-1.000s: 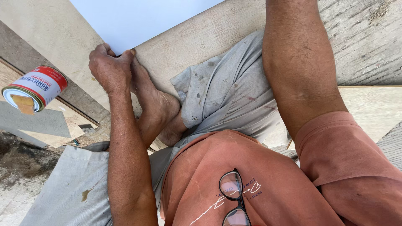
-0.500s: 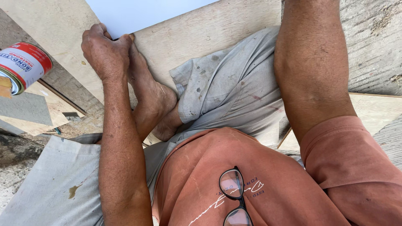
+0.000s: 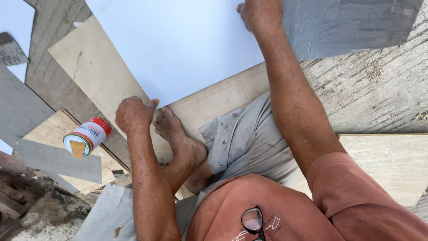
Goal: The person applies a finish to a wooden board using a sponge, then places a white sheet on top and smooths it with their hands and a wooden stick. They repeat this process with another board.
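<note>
On the floor, your left hand (image 3: 133, 115) and right hand (image 3: 257, 15) now clasp the large white laminate sheet (image 3: 178, 44) at opposite corners, view shifted up

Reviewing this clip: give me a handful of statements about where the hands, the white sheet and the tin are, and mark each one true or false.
1. The left hand grips the near corner of the white sheet. True.
2. The right hand rests on the person's knee. False: it holds the sheet's far right edge, up near the top of the view.
3. The tin stands upright with its lid sealed. False: it lies tilted on its side, beside the left hand and not touched by it.
4. A bare foot lies right next to the left hand, on the wooden board. True.
5. Glasses hang at the shirt collar. True.
</note>
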